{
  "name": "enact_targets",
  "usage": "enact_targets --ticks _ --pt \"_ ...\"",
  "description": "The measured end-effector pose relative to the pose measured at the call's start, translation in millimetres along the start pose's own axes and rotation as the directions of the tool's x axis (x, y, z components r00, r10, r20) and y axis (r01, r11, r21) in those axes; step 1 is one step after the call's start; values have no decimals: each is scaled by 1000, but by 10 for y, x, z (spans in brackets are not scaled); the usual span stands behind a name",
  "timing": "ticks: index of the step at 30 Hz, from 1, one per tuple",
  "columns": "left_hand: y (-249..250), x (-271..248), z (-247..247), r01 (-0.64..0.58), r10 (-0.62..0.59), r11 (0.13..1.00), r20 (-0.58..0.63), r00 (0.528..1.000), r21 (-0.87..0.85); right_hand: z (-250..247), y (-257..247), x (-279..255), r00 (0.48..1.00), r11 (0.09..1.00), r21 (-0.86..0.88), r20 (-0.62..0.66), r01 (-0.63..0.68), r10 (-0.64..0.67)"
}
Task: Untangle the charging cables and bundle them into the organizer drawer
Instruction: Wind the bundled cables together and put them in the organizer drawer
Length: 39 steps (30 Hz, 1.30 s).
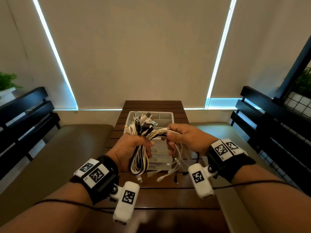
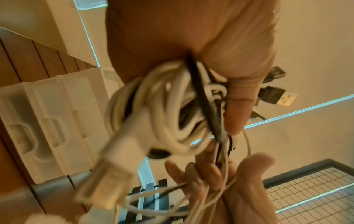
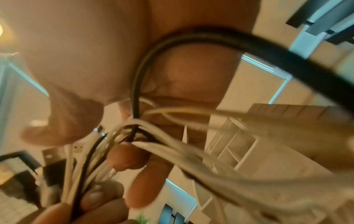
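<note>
A thick bundle of white and black charging cables [image 1: 140, 158] hangs in loops over the table. My left hand [image 1: 134, 145] grips the bundle at its middle; USB plugs [image 1: 148, 121] stick up above the fist. My right hand [image 1: 178, 137] pinches several white strands [image 1: 159, 132] pulled sideways out of the bundle, with loose ends [image 1: 175, 167] dangling below it. In the left wrist view the coiled cables [image 2: 162, 106] fill my left hand [image 2: 226, 78]. Seen from the right wrist, my right hand [image 3: 118, 142] holds white and black strands [image 3: 134, 130]. The white organizer [image 1: 165, 115] with divided compartments stands behind the hands.
The organizer rests on a narrow dark slatted wooden table [image 1: 151, 105]. Olive cushioned benches [image 1: 58, 157] with black slatted backs flank the table on both sides. Roller blinds [image 1: 134, 47] close off the far end. Drawer fronts [image 2: 38, 128] of the organizer show in the left wrist view.
</note>
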<state>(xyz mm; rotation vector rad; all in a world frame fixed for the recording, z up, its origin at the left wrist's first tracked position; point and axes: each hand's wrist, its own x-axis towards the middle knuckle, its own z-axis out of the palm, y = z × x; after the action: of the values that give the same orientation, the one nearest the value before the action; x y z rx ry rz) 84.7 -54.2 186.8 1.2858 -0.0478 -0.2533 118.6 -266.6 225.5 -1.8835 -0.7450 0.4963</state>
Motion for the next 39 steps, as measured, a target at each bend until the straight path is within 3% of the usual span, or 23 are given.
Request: enact_targets --ticks 3,8,15,20,25,29,32,35,37,39 --pt "-6 12 -20 0 0 1000 -7 1000 0 65 41 -28 996 980 195 -80 -32 48" --pt "-38 38 14 8 -8 1000 -19 1000 6 112 116 14 996 963 268 -77 -19 41" --pt "-24 87 104 61 -61 998 33 998 -2 351 147 84 947 915 398 -315 66 69" --pt "-19 87 152 99 -100 995 33 994 19 463 120 135 906 888 445 -413 111 93" --pt "-6 101 115 93 -98 993 -75 992 -75 335 28 119 943 936 351 -317 15 103" --pt "42 163 21 41 -56 996 -184 981 -85 227 23 44 970 895 444 -189 -53 151" --pt "71 197 1 24 -49 993 -226 973 -114 282 34 15 942 941 339 -309 -21 132" --pt "79 215 9 -1 -24 994 -227 973 -109 357 43 10 914 999 -46 -405 -1 -18" --pt "87 199 32 9 -29 995 -203 979 -100 354 77 20 890 926 -377 -433 -33 -145" --pt "78 176 52 39 -55 994 -160 986 -104 327 115 39 878 870 -491 -436 -49 -197"
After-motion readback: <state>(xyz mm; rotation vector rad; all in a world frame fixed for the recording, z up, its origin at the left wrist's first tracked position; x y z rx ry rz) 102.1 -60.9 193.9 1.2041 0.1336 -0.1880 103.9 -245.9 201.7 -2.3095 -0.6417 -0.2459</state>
